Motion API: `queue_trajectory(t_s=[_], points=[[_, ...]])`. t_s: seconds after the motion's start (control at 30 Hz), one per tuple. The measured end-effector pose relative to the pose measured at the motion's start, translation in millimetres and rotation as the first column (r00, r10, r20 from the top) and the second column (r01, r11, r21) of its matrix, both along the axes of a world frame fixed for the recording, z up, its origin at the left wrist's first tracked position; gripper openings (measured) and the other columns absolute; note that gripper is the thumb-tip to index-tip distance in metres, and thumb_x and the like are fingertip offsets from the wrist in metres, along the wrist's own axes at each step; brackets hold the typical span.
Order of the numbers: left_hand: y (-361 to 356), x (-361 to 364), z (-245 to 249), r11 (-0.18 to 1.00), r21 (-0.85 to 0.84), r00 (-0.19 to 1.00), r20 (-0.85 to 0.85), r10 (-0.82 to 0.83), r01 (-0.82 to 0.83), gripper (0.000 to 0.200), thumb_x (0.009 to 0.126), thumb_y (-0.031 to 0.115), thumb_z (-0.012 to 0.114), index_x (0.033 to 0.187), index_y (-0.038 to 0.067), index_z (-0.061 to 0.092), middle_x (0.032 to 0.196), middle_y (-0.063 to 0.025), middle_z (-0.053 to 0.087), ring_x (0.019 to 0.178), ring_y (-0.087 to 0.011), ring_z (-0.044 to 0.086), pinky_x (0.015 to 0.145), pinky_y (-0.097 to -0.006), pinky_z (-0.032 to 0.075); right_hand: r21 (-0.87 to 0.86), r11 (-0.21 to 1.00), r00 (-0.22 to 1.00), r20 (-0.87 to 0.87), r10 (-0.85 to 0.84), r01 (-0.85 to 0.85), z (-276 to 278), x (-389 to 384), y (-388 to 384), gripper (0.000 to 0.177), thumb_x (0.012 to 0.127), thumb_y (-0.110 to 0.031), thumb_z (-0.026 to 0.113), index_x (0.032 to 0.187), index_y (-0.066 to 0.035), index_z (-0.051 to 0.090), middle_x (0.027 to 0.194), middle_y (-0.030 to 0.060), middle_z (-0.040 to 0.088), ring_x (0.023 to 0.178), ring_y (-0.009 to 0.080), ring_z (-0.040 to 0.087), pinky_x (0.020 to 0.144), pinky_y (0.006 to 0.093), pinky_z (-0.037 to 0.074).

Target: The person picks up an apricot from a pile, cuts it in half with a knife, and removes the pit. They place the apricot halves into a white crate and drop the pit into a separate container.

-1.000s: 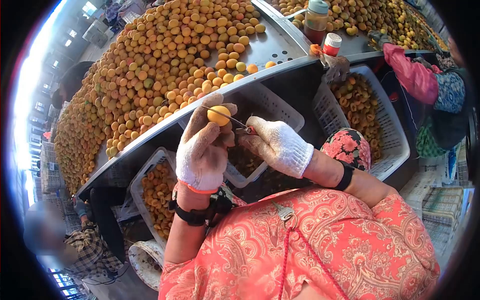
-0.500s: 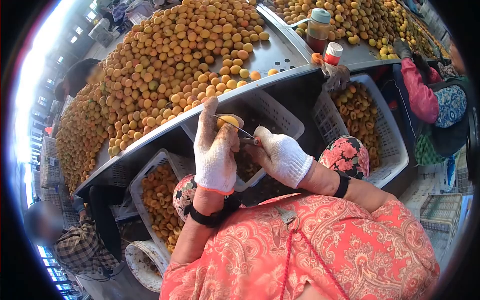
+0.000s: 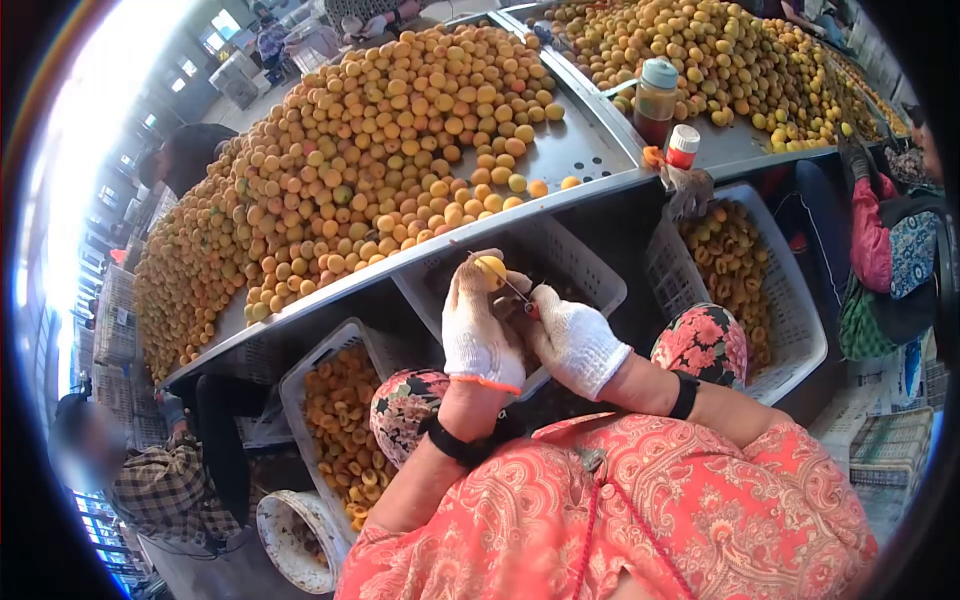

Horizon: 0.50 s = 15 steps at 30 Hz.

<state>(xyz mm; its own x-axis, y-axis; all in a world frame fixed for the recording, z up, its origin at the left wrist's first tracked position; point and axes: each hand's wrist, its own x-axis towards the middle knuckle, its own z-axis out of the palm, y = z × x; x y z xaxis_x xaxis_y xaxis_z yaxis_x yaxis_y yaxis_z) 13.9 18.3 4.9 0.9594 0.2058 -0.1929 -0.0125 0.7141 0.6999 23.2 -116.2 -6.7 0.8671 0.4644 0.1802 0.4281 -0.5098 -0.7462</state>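
Note:
My left hand (image 3: 481,330), in a soiled white knit glove, is closed around a yellow apricot (image 3: 489,270) held up at its fingertips. In my right hand (image 3: 574,338), gloved the same way, is a small knife (image 3: 531,309) with a red handle. Its thin blade reaches toward the apricot, close to or against the fruit; exact contact is too small to tell. Both hands are nearly touching, above a white plastic crate (image 3: 600,270) between my knees. The crate's contents are mostly hidden by the hands and shadow.
A large heap of apricots (image 3: 370,130) covers the metal table (image 3: 585,130). A bottle (image 3: 655,100), a red jar (image 3: 682,147) and a glove (image 3: 688,190) sit near its edge. Crates of halved apricots flank me, left (image 3: 288,390) and right (image 3: 815,340). A bucket (image 3: 275,545) stands lower left; co-workers sit on both sides.
The view has shifted, so the scene sits lower and further right. My left fingers, outstretched earlier, are now curled around the apricot, and the blade no longer lies across its face.

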Motion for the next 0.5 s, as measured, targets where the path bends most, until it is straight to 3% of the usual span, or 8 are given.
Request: queue_trajectory(t_s=[0.03,0.13,0.2,0.27,0.3,0.33,0.43,0.5], points=[[0,4,4,0.998,0.041,0.997,0.062,-0.049,0.047,0.039,0.096,0.037,0.062,0.116,0.004,0.058,0.095,-0.0124,0.066,0.09,-0.0227,0.064,0.077,-0.0353,0.054,0.019,1.0,1.0,-0.017,-0.024,0.024,4,5,2,0.023,0.095,-0.02,0.054,0.106,0.0,0.048,0.072,0.0246,0.063,0.071,0.044,0.064,0.06,0.0523,0.05],[-13,-4,14,0.979,0.2,0.988,0.14,-0.066,0.037,0.04,0.095,0.036,0.064,0.114,0.002,0.057,0.095,-0.0136,0.067,0.09,-0.0242,0.065,0.08,-0.0363,0.054,0.049,0.998,1.0,-0.017,-0.025,0.025,10,2,-3,0.026,0.095,-0.017,0.054,0.111,0.002,0.048,0.075,0.0258,0.064,0.073,0.0448,0.064,0.062,0.0525,0.05],[-9,-5,11,0.981,0.19,0.99,0.131,-0.06,0.035,0.041,0.094,0.037,0.066,0.112,0.001,0.057,0.094,-0.0138,0.067,0.091,-0.0246,0.066,0.082,-0.0365,0.055,0.033,0.999,0.999,-0.032,-0.015,0.016,12,-1,-2,0.026,0.095,-0.016,0.054,0.113,0.002,0.048,0.077,0.0259,0.064,0.075,0.0448,0.064,0.062,0.0522,0.051],[-8,-3,7,0.998,0.055,0.999,-0.001,-0.037,0.037,0.044,0.093,0.04,0.066,0.11,0.001,0.058,0.094,-0.014,0.067,0.091,-0.024,0.066,0.082,-0.0366,0.055,0.044,0.999,0.999,-0.032,-0.017,0.019,8,-2,2,0.026,0.095,-0.016,0.054,0.114,0.001,0.048,0.077,0.0259,0.064,0.076,0.0453,0.064,0.063,0.0526,0.051],[-11,-2,8,0.996,0.089,1.0,-0.01,-0.003,0.003,0.034,0.099,0.035,0.059,0.106,0.002,0.059,0.09,-0.0131,0.069,0.085,-0.018,0.065,0.075,-0.0325,0.053,0.053,0.998,0.999,-0.035,-0.032,0.034,8,-2,3,0.026,0.094,-0.015,0.053,0.115,0.0,0.048,0.078,0.0259,0.065,0.077,0.0458,0.063,0.063,0.053,0.051],[-10,-2,9,0.996,0.089,1.0,-0.006,0.004,-0.003,0.034,0.099,0.035,0.059,0.106,0.002,0.059,0.09,-0.0131,0.069,0.085,-0.018,0.065,0.075,-0.0325,0.053,0.053,0.998,0.999,-0.031,-0.026,0.028,10,-3,2,0.026,0.094,-0.015,0.053,0.115,0.0,0.048,0.078,0.0259,0.065,0.077,0.0458,0.063,0.063,0.053,0.051],[-2,0,6,0.949,0.314,1.0,0.013,0.009,-0.012,0.035,0.098,0.04,0.059,0.099,0.006,0.066,0.089,-0.0038,0.069,0.082,-0.0105,0.06,0.075,-0.0243,0.04,0.115,0.993,1.0,0.012,-0.028,0.026,15,-4,-1,0.024,0.095,-0.017,0.056,0.112,0.0,0.052,0.074,0.023,0.064,0.071,0.0414,0.065,0.062,0.0478,0.051],[11,2,2,0.946,0.313,0.997,0.02,0.075,-0.078,0.035,0.098,0.04,0.059,0.101,0.006,0.066,0.089,-0.0034,0.069,0.082,-0.0095,0.06,0.075,-0.0236,0.04,0.231,0.971,0.995,-0.057,0.077,-0.062,15,-3,-8,0.021,0.096,-0.017,0.059,0.105,0.001,0.055,0.068,0.0165,0.062,0.061,0.0256,0.063,0.058,0.0387,0.049]])
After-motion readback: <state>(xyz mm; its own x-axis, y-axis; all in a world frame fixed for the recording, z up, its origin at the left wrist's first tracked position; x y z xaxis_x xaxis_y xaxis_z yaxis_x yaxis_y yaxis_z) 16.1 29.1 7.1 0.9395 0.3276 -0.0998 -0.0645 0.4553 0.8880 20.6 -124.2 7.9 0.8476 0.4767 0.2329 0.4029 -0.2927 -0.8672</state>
